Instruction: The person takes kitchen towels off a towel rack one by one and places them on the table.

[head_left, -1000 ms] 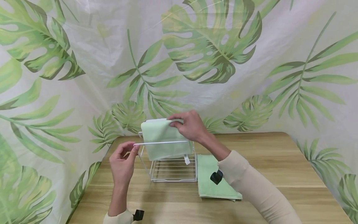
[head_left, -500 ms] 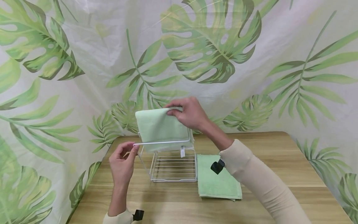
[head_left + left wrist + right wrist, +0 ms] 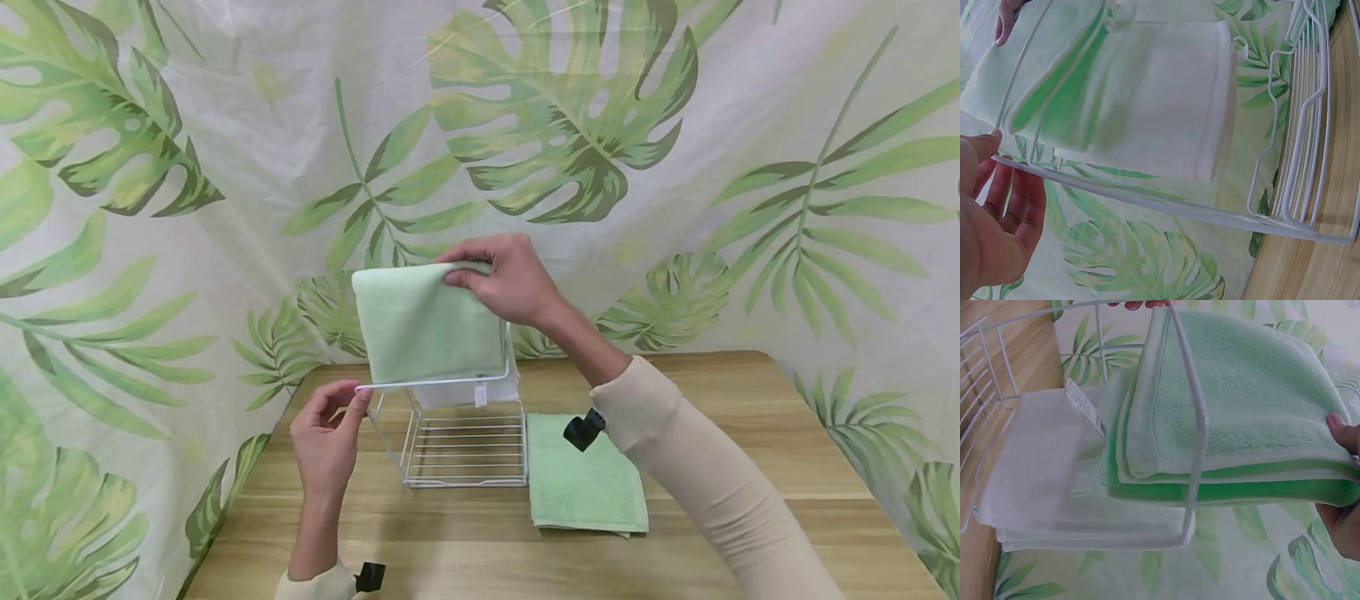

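Note:
My right hand (image 3: 510,279) pinches the top fold of a light green folded towel (image 3: 431,325), its thumb on the near side. The green towel hangs from that hand above a white wire rack (image 3: 467,482), partly behind the rack's upper front bar. Below and behind it hangs a white towel (image 3: 1041,462); a printed tag (image 3: 481,392) shows near the two towels. My left hand (image 3: 326,433) pinches the front left corner of the rack's upper bar between thumb and fingers. In the left wrist view, the white towel (image 3: 1166,100) shows a small loop at its edge.
Another folded green towel (image 3: 585,492) lies flat on the wooden table (image 3: 720,467), right against the rack's right side. A leaf-patterned curtain (image 3: 570,100) hangs behind the table and along its sides.
My right hand has risen, lifting the green towel higher out of the rack. More of the white towel shows below it. The left hand stays on the rack's corner.

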### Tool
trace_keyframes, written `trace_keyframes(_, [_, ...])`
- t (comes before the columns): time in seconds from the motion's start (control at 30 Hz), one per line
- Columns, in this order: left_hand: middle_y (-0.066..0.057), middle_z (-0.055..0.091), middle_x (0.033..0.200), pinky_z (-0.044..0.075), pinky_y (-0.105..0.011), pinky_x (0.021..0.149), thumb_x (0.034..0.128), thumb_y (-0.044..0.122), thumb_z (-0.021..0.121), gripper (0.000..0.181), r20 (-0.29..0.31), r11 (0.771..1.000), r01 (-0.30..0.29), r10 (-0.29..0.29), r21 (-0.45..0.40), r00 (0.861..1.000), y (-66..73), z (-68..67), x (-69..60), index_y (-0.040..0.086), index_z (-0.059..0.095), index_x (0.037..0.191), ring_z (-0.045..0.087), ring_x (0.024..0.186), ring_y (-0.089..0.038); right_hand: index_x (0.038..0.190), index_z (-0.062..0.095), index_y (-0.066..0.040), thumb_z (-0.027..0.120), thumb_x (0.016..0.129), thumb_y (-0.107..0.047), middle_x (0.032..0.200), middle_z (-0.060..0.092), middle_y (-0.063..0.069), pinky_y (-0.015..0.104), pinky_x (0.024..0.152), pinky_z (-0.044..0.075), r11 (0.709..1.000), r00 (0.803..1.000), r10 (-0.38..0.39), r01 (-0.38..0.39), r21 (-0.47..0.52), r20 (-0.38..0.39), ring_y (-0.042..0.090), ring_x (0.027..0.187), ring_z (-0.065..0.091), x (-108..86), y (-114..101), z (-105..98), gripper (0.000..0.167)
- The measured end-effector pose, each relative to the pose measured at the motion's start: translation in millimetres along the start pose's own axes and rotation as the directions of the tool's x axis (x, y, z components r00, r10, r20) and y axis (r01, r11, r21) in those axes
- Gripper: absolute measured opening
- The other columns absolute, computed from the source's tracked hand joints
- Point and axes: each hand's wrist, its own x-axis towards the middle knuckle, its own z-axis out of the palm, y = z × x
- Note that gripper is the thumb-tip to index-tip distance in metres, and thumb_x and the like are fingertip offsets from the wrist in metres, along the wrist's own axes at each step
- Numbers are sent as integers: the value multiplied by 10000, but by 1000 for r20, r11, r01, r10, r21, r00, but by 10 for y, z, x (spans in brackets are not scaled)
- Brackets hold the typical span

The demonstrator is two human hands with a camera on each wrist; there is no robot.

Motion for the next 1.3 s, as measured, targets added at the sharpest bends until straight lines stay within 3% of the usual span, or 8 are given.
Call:
trace_keyframes(0.67, [57,712,850,606,-119,681,931,-50,796,169,-5,1000,14,-14,5,1000,-3,-25,-16,-122,717,1062,695,752,-31,1060,858,-108,847,933,-96,1053,843,45,222,811,584,999,999,4,-2,47,-54,114,997,788,128,-237,-324,128])
trace_keyframes(1.03, [50,715,863,611,-125,686,938,-34,796,177,2,1000,16,-16,8,1000,11,-17,-13,-119,721,1074,695,764,-37,1060,862,-117,854,919,-71,1102,838,54,210,830,584,998,996,50,-47,42,-71,137,1071,784,48,-244,-574,148])
trace_keyframes(1.3, [56,708,851,614,-127,682,931,-64,790,178,7,1000,-6,6,-10,1000,3,0,-4,-143,711,1069,692,753,-28,1070,857,-93,863,905,-51,1085,836,90,181,749,583,997,990,67,-63,39,-122,36,927,778,-81,-153,-837,170])
